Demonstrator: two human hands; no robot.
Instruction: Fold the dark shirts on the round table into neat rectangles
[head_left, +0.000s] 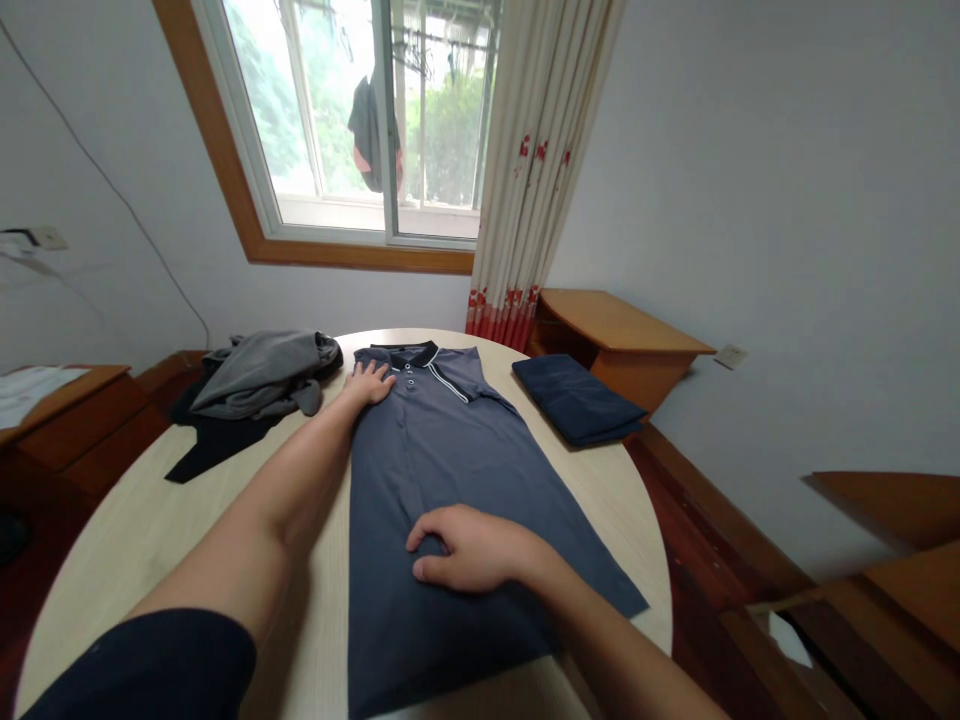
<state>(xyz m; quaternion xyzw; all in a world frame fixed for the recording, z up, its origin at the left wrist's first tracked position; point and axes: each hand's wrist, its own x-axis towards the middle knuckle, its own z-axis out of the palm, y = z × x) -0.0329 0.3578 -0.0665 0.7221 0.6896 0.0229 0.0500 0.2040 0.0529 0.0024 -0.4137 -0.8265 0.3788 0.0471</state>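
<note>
A slate-blue polo shirt (pixel 450 450) with a dark striped collar lies flat and face up on the round light-wood table (pixel 150 520), its left side folded in to a straight edge. My left hand (pixel 369 382) reaches far out and rests flat, fingers apart, on the shirt's shoulder beside the collar. My right hand (pixel 469 548) presses palm down on the shirt's lower middle, fingers curled onto the cloth. Neither hand lifts anything.
A heap of grey and black clothes (pixel 255 385) lies at the table's far left. A folded navy garment (pixel 577 400) sits at the far right edge. Low wooden cabinets (pixel 622 335) stand behind, under a window and a curtain (pixel 536 160).
</note>
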